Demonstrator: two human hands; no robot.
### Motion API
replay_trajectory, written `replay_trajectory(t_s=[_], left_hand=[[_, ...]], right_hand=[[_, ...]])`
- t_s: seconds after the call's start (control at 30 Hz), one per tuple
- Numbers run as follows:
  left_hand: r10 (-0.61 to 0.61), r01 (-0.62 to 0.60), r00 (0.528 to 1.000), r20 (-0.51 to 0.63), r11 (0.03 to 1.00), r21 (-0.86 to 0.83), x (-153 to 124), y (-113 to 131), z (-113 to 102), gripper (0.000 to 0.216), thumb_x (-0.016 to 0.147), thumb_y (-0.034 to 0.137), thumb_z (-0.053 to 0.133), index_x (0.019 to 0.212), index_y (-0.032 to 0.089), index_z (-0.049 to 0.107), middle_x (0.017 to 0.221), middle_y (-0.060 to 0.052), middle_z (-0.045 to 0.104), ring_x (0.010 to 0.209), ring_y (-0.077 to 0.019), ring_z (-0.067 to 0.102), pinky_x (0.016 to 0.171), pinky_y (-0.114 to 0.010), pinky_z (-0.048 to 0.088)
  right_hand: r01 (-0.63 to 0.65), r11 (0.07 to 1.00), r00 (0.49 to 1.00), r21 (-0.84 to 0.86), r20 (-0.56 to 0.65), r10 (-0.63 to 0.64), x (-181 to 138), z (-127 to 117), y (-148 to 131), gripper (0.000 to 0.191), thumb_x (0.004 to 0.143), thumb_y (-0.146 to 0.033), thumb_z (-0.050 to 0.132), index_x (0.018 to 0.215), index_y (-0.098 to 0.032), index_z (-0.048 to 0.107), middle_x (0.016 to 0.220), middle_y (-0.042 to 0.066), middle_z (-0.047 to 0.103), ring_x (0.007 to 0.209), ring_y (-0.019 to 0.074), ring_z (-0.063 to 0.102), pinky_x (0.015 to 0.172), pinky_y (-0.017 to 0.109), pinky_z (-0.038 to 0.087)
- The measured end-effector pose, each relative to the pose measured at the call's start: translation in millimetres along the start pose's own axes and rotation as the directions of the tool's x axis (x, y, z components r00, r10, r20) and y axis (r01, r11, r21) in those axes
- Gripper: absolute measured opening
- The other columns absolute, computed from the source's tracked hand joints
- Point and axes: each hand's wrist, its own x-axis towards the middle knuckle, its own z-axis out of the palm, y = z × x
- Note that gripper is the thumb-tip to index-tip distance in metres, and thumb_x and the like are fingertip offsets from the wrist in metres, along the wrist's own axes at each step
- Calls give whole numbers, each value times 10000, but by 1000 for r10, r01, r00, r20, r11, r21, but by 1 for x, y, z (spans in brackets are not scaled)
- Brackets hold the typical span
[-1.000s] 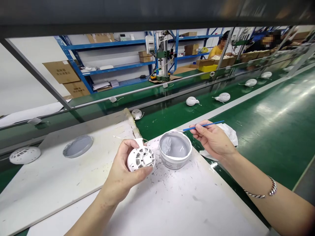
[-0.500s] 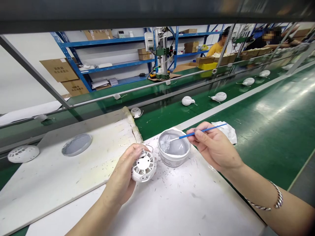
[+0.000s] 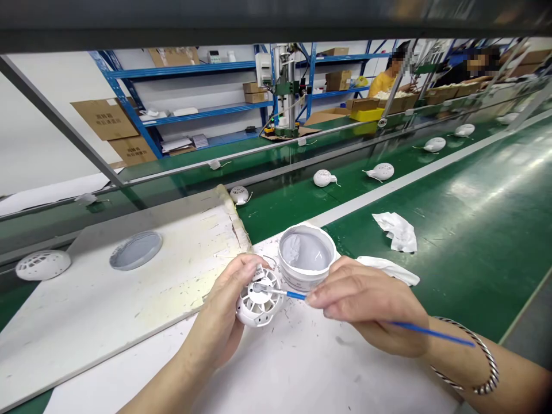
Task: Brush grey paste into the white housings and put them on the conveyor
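Observation:
My left hand (image 3: 214, 307) grips a white round vented plastic housing (image 3: 260, 305), with a thin wire trailing behind it. My right hand (image 3: 366, 305) pinches a thin blue-handled brush (image 3: 295, 295), whose grey-tipped end touches the housing's inner face. The handle runs back beneath my fingers and out past my wrist. Just beyond both hands stands an open white tub of grey paste (image 3: 306, 256), which neither hand touches. A white work board (image 3: 328, 368) lies under my hands.
A paint-stained board (image 3: 172, 276) holds a grey-filled round lid (image 3: 135, 251) and another vented housing (image 3: 43, 265). White rags (image 3: 395, 232) lie on the green conveyor belt (image 3: 466, 230), which carries several white housings. Blue shelving and two co-workers stand beyond.
My right hand has moved left from above the tub to the housing, and the brush tip now rests on it. My left hand has turned the housing. A rag shows more fully.

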Motion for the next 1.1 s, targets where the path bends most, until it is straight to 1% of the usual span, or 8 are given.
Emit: replay_trajectory(t_s=[0.2, 0.33, 0.43, 0.57, 0.67, 0.77, 0.9, 1.1], left_hand=[[34, -35, 999, -27, 999, -7, 2, -1, -1, 277, 805, 473, 625, 851, 201, 600, 736, -15, 592, 729, -175, 596, 624, -245, 440], [27, -26, 999, -20, 1000, 7, 1, 0, 1, 276, 811, 471, 615, 853, 200, 586, 764, -29, 622, 685, -178, 594, 616, -268, 450], [4, -3, 1000, -13, 1000, 25, -1, 1, 3, 293, 813, 484, 606, 874, 198, 591, 771, -39, 638, 645, -170, 587, 582, -264, 446], [-44, 43, 997, 67, 999, 18, -3, 1, 3, 319, 812, 504, 600, 877, 192, 604, 786, -67, 668, 659, -180, 606, 592, -266, 460], [-128, 131, 973, 194, 991, -1, -6, -2, 3, 379, 835, 546, 542, 886, 180, 624, 800, -92, 674, 697, -200, 628, 618, -279, 468], [-228, 228, 913, 338, 973, 39, -12, -7, 5, 475, 845, 616, 472, 879, 174, 642, 781, -88, 658, 703, -200, 623, 639, -285, 466], [-257, 207, 869, 423, 965, 160, -17, -13, 6, 482, 883, 589, 431, 984, 186, 677, 930, -92, 663, 863, -219, 603, 862, -342, 453], [-214, 184, 890, 403, 976, 113, -16, -13, 6, 452, 889, 564, 446, 1010, 204, 692, 943, -77, 665, 757, -164, 550, 702, -252, 441]], right_hand=[[126, 970, 983, -207, 160, -94, 7, -12, -10, 244, 815, -43, 641, 1029, -159, 620, 959, 73, 753, 918, 165, 707, 737, 290, 548], [-37, 999, 999, -33, -40, 36, 3, -8, -8, 201, 872, -87, 596, 1020, -218, 636, 930, 49, 755, 825, 175, 719, 716, 338, 548], [-258, 939, 895, 227, -311, 321, -2, -2, -4, 134, 863, -175, 659, 950, -277, 653, 875, 17, 745, 707, 177, 705, 653, 352, 561], [-350, 833, 752, 428, -402, 522, -4, -1, -3, 78, 890, -247, 635, 920, -318, 641, 917, -13, 719, 640, 135, 680, 578, 283, 573], [-254, 936, 844, 242, -418, 337, -3, -6, -4, 236, 937, -163, 530, 1058, -332, 642, 1030, 2, 697, 789, 143, 686, 633, 275, 573], [-129, 990, 979, -61, -165, 118, 0, -7, -7, 286, 914, -114, 544, 1115, -280, 662, 1030, 42, 677, 896, 158, 653, 731, 285, 559], [-153, 985, 976, -77, 145, 163, 5, 0, -11, 155, 857, -239, 681, 1000, -181, 676, 771, 14, 647, 703, 110, 599, 644, 220, 509], [-132, 982, 976, -136, 153, 153, 4, 1, -12, 123, 896, -232, 629, 998, -168, 655, 833, 19, 668, 758, 107, 603, 659, 215, 510]])
